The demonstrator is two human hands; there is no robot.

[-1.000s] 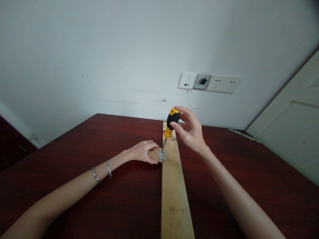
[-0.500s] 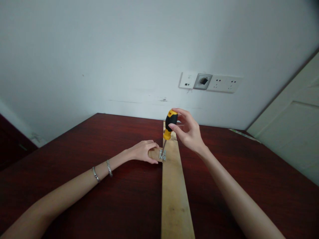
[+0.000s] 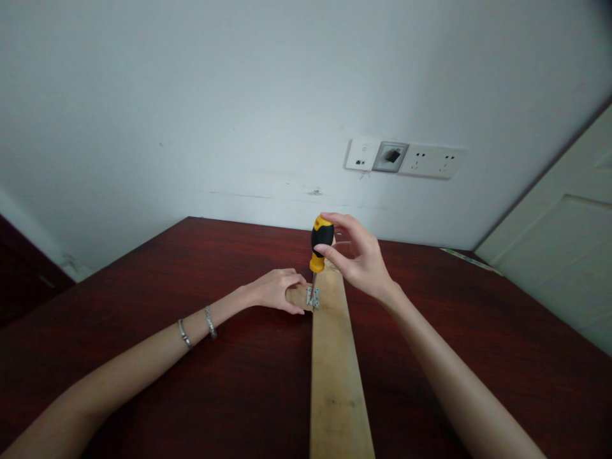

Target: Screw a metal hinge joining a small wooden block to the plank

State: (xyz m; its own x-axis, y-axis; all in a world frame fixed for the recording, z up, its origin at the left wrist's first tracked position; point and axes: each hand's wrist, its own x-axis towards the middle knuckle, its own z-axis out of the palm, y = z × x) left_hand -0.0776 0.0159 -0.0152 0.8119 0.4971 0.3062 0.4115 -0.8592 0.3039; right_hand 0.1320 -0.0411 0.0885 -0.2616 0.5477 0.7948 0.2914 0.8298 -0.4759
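A yellow and black screwdriver (image 3: 322, 237) stands nearly upright, its handle gripped between the thumb and fingers of my right hand (image 3: 361, 255). Its shaft runs down to a small metal hinge (image 3: 313, 297) with several holes; the exact spot the tip touches is too small to tell. The hinge lies across a short wooden block (image 3: 297, 297) and the left edge of a long wooden board (image 3: 337, 363). My left hand (image 3: 280, 290) is closed around the short block, thumb on the near side and fingers on the far side, pressing it against the board.
The dark red tabletop (image 3: 215, 395) reaches back to a white wall (image 3: 239, 115). Sockets and switches (image 3: 406, 158) sit on the wall at the right. A pale door panel (image 3: 564, 248) borders the right side, with a thin strip (image 3: 471, 261) lying near the table's back right edge.
My right hand and the screwdriver handle have shifted slightly left, so the screwdriver is more upright. My left hand keeps its hold on the block.
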